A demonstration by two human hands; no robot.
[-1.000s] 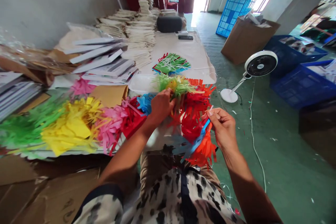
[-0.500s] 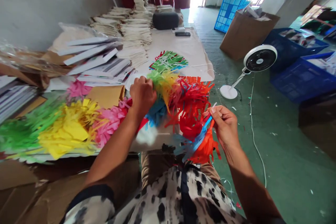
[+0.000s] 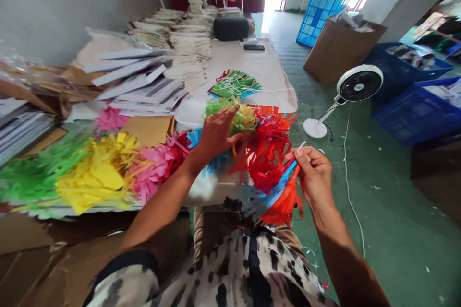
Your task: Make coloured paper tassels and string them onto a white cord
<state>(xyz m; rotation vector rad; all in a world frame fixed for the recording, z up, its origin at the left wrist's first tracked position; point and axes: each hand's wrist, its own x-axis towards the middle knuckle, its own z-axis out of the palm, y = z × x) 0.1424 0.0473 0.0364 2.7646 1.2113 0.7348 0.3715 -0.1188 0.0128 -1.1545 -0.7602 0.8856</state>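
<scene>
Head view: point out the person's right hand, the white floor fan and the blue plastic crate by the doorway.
right hand point(image 3: 315, 177): head view, on the back of the hand
white floor fan point(image 3: 360, 84): head view, on the fan's round black face
blue plastic crate point(image 3: 324, 9): head view, on its mesh side

The left hand point(image 3: 216, 136) has opened from a fist onto green paper fringe point(image 3: 223, 107).

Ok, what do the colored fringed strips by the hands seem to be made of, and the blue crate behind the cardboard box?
The fringed strips look like thin matte paper, probably tissue or crepe, since the snipped edges curl and droop. The blue crate looks like molded plastic, with a uniform open grid; its finish is hard to judge against the glare.
</scene>
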